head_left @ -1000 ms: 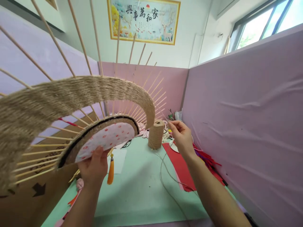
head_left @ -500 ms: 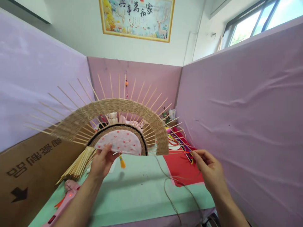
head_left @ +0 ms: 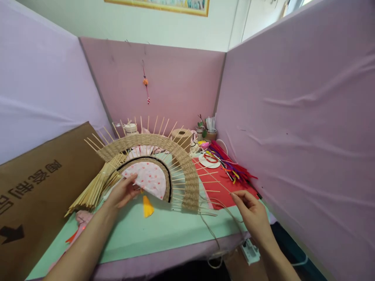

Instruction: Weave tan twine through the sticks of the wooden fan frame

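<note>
A half-round woven fan (head_left: 190,171) with thin wooden sticks spreading from it hangs tilted over the table. Its middle is a pink dotted cloth half-circle (head_left: 149,177), edged in black. My left hand (head_left: 124,192) grips this cloth part at its lower left, thumb on the front and fingers behind. From under it dangles a yellow tassel (head_left: 148,207). My right hand (head_left: 251,214) is closed in a pinch on a thin twine (head_left: 221,185), pulled taut from the fan's right side. Loose twine (head_left: 208,226) trails below the fan and over the table's front edge.
Left are a bundle of sticks (head_left: 88,191), a pink glue gun (head_left: 83,222) partly behind my arm, and a cardboard box (head_left: 43,187). A twine roll (head_left: 181,136), red sheet (head_left: 212,183) and coloured pipe cleaners (head_left: 231,162) lie behind. Pink partitions (head_left: 293,128) surround the table (head_left: 131,246).
My view has tipped downward. The fan has come lower over the table and turned, its right end dropping. My right hand still pinches the twine, farther from the sticks' tips.
</note>
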`<action>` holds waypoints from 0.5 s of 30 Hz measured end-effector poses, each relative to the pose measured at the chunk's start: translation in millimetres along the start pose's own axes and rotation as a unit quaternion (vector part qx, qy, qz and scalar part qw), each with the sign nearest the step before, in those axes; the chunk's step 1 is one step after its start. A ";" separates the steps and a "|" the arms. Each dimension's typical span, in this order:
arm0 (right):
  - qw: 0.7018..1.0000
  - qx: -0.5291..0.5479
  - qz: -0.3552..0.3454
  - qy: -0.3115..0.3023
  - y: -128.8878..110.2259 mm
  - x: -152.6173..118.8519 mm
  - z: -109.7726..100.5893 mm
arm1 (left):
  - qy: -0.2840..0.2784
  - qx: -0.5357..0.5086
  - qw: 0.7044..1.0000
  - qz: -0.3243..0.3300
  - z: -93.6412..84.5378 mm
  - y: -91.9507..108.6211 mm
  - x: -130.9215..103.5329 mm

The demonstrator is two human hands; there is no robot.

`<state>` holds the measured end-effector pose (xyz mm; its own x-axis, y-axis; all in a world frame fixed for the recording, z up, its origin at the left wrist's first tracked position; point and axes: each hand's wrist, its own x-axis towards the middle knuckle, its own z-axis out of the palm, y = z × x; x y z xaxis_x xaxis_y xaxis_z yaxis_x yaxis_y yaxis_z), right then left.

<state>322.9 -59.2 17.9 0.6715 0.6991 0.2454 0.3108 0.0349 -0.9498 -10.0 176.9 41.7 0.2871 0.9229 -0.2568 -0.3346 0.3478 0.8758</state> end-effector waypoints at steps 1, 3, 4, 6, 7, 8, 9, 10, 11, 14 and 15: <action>1.000 -0.007 -0.001 -0.005 -0.8 -1.0 -0.5 | 0.003 0.005 1.000 -0.011 -1.6 0.4 3.2; 1.000 -0.023 -0.001 -0.013 -1.9 -2.8 -1.4 | 0.009 0.011 0.999 -0.030 -3.6 1.5 8.6; 0.999 -0.029 0.000 -0.015 -2.0 -3.8 -1.8 | 0.014 0.011 0.999 -0.035 -4.1 1.7 10.6; 0.999 -0.037 0.001 -0.021 -1.8 -6.3 -2.3 | 0.027 0.009 0.999 -0.034 -4.9 1.0 13.6; 0.999 -0.040 0.002 -0.023 -1.7 -7.8 -2.4 | 0.036 0.009 0.999 -0.030 -5.3 -0.4 14.6; 0.999 -0.041 0.003 -0.024 -1.6 -9.4 -2.4 | 0.045 0.012 0.999 -0.027 -5.7 -2.3 15.3; 0.999 -0.043 0.004 -0.025 -1.6 -11.0 -2.3 | 0.054 0.016 0.998 -0.024 -6.3 -4.9 16.0; 0.999 -0.044 0.006 -0.024 -1.5 -12.6 -2.2 | 0.065 0.022 0.997 -0.022 -6.9 -8.0 16.8; 0.999 -0.046 0.010 -0.025 -1.2 -14.2 -2.2 | 0.078 0.030 0.996 -0.019 -7.5 -11.5 17.7; 0.998 -0.049 0.018 -0.031 1.5 -18.4 -2.6 | 0.118 0.088 0.989 0.009 -10.0 -22.2 21.8; 0.998 -0.050 0.020 -0.033 2.8 -19.6 -2.9 | 0.128 0.113 0.985 0.027 -11.0 -25.5 23.4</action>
<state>312.5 -74.9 11.0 0.6396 0.7446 0.1908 0.3524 -0.0634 -0.9337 -4.7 191.5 8.9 0.0290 0.9603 -0.2775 -0.1270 0.2789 0.9519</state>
